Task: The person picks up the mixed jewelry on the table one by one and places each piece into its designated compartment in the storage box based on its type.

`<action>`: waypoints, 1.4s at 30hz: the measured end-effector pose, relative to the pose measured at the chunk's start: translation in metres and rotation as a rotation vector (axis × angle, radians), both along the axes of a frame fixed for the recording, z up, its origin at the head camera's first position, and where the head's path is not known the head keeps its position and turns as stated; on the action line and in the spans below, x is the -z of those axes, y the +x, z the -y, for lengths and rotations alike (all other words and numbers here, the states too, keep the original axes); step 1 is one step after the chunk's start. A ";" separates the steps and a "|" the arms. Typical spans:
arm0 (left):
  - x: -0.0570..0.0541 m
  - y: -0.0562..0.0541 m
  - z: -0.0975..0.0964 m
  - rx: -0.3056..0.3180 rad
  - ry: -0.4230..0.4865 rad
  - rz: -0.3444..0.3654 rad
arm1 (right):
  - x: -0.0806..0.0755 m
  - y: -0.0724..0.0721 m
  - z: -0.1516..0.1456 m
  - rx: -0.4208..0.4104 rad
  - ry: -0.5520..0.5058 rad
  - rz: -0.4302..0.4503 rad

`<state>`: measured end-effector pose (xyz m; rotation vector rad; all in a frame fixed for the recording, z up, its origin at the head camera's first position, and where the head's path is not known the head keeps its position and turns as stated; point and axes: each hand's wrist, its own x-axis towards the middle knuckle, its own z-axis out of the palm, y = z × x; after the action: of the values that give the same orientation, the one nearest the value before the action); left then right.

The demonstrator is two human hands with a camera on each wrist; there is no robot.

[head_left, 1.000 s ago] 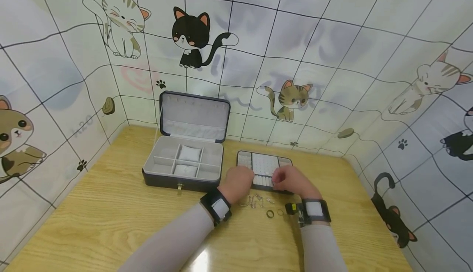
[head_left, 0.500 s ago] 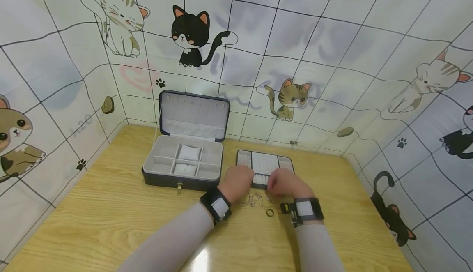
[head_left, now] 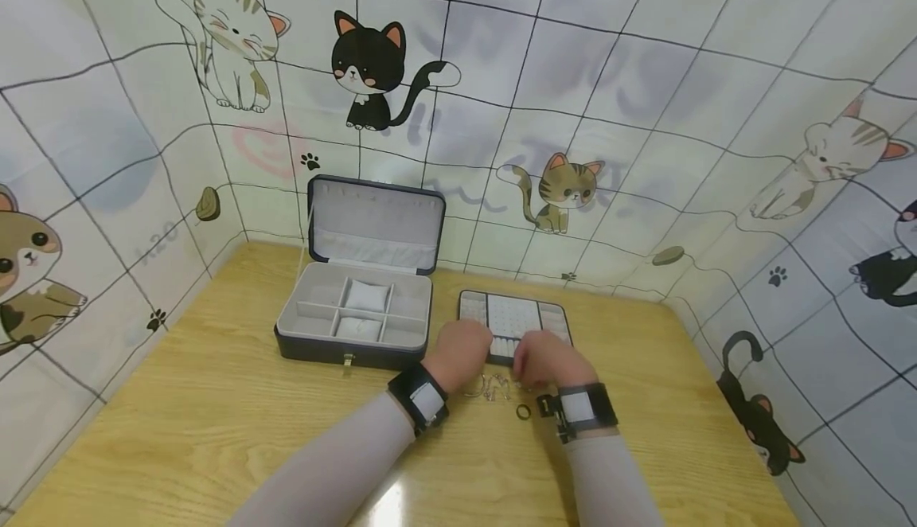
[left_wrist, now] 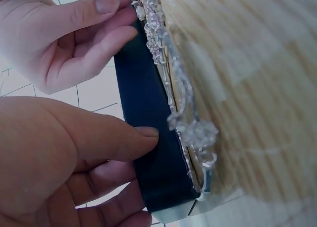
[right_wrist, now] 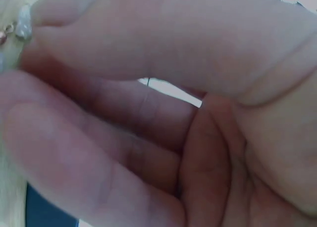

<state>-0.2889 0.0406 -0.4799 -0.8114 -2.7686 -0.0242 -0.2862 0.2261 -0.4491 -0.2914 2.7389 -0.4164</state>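
In the head view, my left hand (head_left: 462, 356) grips the front left corner of a shallow dark jewelry tray (head_left: 513, 320) with pale lining. Its thumb (left_wrist: 143, 135) presses the tray's dark side in the left wrist view. My right hand (head_left: 552, 360) is low at the tray's front edge, thumb and fingers curled together. At their tips is a small crystal jewelry piece (right_wrist: 23, 23), which they appear to pinch, partly hidden by the thumb. Sparkly jewelry (head_left: 496, 388) lies on the table before the tray, including a crystal flower piece (left_wrist: 198, 134). A dark ring (head_left: 524, 411) lies nearer me.
Left of the tray stands a dark jewelry box (head_left: 351, 356), lid raised, with dividers and two white cushions (head_left: 368, 297). Both sit on a wooden table (head_left: 286, 439). A cat-print cloth (head_left: 609, 97) hangs behind and at the sides.
My right hand has moved left and toward me, from the tray's ring rolls to the jewelry at its front edge. The left hand has stayed on the tray corner.
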 end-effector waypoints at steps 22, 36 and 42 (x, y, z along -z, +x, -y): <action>0.000 0.001 0.001 0.006 0.002 0.022 | 0.003 0.002 0.003 0.028 0.109 -0.020; 0.000 -0.001 0.000 -0.007 0.008 0.038 | 0.004 0.003 0.010 0.064 0.120 -0.035; 0.001 -0.002 -0.001 -0.012 -0.004 0.031 | 0.004 0.006 0.012 0.055 0.150 -0.064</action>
<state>-0.2909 0.0418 -0.4811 -0.8025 -2.8031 -0.0295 -0.2799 0.2137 -0.4535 -0.1939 2.8274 -0.2179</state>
